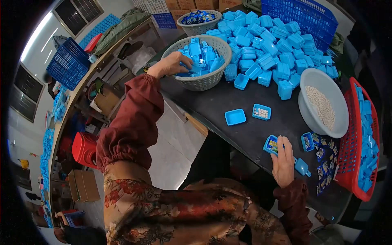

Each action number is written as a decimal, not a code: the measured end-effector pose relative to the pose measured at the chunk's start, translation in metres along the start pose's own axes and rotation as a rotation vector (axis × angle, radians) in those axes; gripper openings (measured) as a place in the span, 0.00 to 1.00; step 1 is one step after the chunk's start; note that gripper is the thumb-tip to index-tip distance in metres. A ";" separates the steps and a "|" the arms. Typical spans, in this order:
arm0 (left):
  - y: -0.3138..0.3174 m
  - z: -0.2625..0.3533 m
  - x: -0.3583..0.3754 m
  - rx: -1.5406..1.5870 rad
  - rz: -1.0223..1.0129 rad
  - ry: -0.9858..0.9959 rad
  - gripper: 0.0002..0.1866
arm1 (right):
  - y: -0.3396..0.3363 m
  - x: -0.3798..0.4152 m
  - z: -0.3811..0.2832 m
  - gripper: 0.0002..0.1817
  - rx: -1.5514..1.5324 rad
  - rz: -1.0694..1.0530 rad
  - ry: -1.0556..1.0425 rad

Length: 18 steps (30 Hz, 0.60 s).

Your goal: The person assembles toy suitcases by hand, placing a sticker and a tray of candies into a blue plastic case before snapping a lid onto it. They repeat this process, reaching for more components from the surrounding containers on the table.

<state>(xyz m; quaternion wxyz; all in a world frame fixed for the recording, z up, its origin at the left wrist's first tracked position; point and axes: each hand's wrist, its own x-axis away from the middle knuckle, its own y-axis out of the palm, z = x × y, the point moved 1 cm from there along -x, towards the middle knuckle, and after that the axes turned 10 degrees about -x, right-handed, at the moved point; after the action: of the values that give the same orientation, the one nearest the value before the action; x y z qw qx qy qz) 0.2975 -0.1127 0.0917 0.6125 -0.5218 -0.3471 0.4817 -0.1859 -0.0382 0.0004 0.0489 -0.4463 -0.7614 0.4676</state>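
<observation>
My left hand (173,64) reaches over the near rim of a grey woven basket (200,83), its fingers bent and slightly apart among blue plastic pieces (204,57). No grip on a piece shows. My right hand (283,162) is at the right end of a small open blue box (268,148), thumb and fingers about its edges. Colourful printed packets lie in that box. Beside the hand is a blue flap-like piece (302,167). Another blue box (307,141) holds dark packets, one blue box (261,112) holds white beads, and a blue tray (235,117) lies beside it.
Closed blue boxes (265,49) form a large pile at the back. On the right stand a grey bowl of white beads (320,106), loose packets (325,167) and a red basket (347,155). A second basket (198,26) and a blue crate (302,20) are behind.
</observation>
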 end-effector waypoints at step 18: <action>-0.019 0.070 0.014 -0.005 0.656 -0.138 0.14 | 0.002 0.000 0.001 0.32 -0.067 0.070 -0.038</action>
<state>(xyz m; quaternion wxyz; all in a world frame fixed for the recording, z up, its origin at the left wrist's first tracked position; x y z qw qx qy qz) 0.2412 -0.0781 0.1241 0.3987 -0.5732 -0.2023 0.6867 -0.1855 -0.0391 -0.0016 0.0031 -0.4649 -0.7615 0.4517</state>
